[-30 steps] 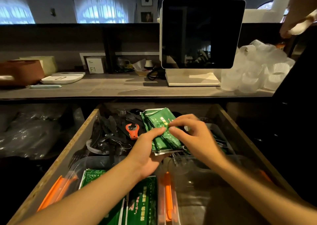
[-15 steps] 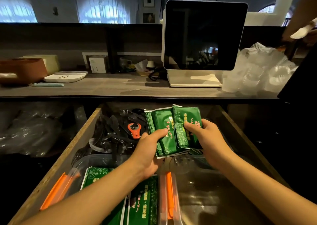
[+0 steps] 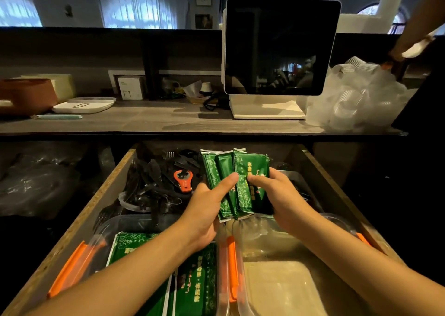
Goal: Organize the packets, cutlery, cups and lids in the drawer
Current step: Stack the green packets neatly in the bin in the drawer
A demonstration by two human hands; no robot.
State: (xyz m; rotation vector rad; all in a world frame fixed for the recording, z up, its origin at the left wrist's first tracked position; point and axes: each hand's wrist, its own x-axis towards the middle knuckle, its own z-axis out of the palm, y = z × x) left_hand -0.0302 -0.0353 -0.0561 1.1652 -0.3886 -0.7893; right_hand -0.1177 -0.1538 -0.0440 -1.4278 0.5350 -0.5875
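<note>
Above the open wooden drawer [image 3: 96,200] I hold a fanned stack of green packets [image 3: 237,168] upright with both hands. My left hand [image 3: 204,207] grips the stack from the left, its thumb lying across the front. My right hand [image 3: 279,195] grips the right side, thumb on the front. More green packets [image 3: 134,245] lie in a clear container with orange clips [image 3: 74,265] at the drawer's front left. Black plastic cutlery [image 3: 149,178] and an orange opener [image 3: 183,179] fill the back left.
A second clear container [image 3: 284,289] sits at the drawer's front right, holding no packets. On the counter stand a white-framed screen [image 3: 279,45] and a bag of clear plastic cups [image 3: 356,98]. Another person's arm [image 3: 419,33] reaches in at the top right.
Both hands lifted the green packets from lying tilted in the drawer to standing upright, and squared the two bunches into one tighter stack.
</note>
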